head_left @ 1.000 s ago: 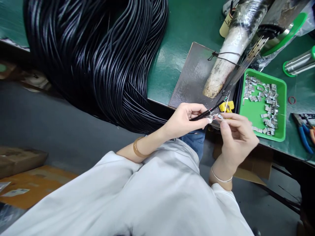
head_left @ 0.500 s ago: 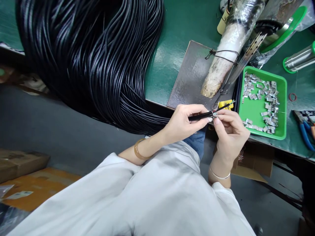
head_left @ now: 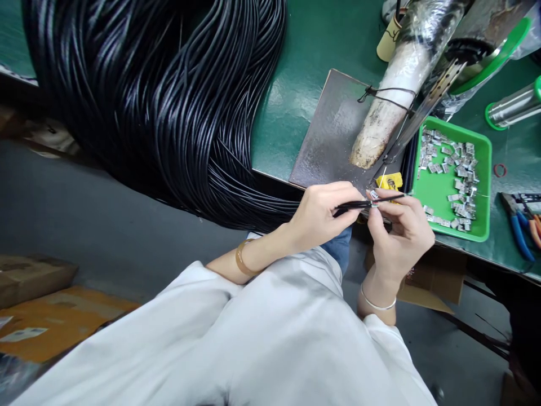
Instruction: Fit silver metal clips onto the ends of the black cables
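Note:
My left hand is closed around the ends of several black cables, near the front edge of the bench. Facing it, my right hand pinches a small silver metal connector at the cable tips between thumb and fingers. One black cable end sticks out to the right across my right fingers. Fine wires at the tips are too small to make out. From my left hand the cables run back left into a large black cable bundle draped over the bench edge.
A green tray of small metal connectors stands right of my hands. Beyond them are a dark board, a plastic-wrapped white tube and a yellow piece. Pliers, a red ring and a solder-like spool lie farther right.
My right hand has moved slightly right and turned. The cable end that pointed up and right now lies flatter across my right fingers, and the silver connector shows more clearly.

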Available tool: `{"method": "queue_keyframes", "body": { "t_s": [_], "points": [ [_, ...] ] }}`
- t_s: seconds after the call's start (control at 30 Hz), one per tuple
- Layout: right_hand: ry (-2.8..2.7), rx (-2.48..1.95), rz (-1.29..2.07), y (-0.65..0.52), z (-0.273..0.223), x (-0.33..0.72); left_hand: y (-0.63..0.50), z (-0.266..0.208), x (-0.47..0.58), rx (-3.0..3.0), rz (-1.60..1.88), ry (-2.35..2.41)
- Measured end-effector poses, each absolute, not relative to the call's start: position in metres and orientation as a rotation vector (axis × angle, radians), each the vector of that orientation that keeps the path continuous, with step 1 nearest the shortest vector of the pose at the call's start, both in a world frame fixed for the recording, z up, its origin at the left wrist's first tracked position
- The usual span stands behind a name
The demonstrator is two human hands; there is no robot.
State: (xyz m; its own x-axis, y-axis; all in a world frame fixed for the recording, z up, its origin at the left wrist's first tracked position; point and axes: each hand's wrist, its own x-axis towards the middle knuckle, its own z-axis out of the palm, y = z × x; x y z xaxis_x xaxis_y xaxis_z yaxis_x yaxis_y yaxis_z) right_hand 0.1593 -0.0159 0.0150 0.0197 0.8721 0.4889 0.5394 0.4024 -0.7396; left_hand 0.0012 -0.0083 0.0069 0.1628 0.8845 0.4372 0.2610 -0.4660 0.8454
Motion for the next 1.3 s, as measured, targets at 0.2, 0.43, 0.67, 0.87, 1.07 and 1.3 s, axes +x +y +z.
{"method": "queue_keyframes", "body": {
  "t_s": [0.2,0.43,0.67,0.87,1.07,1.3],
  "points": [
    [-1.548,-1.207,0.495,-0.018,0.019,0.158,-0.015,-0.003,0.008,1.942,1.34,1.092],
    [-1.359,-1.148,0.61,-0.013,0.017,0.144,-0.008,0.012,-0.001,1.038,1.238,0.815],
    [-1.554,-1.12,0.18,-0.017,0.017,0.15,0.002,0.007,-0.002,1.033,1.184,0.869],
    [-1.559,-1.136,0.278,-0.018,0.012,0.15,0.004,0.003,0.001,1.156,1.209,0.959],
    [-1.435,-1.179,0.505,-0.016,0.008,0.153,0.007,0.003,0.001,1.131,1.205,0.938],
    [-1.664,-1.122,0.297,-0.018,-0.002,0.154,0.009,0.003,0.005,1.109,1.255,1.018]
  ]
}}
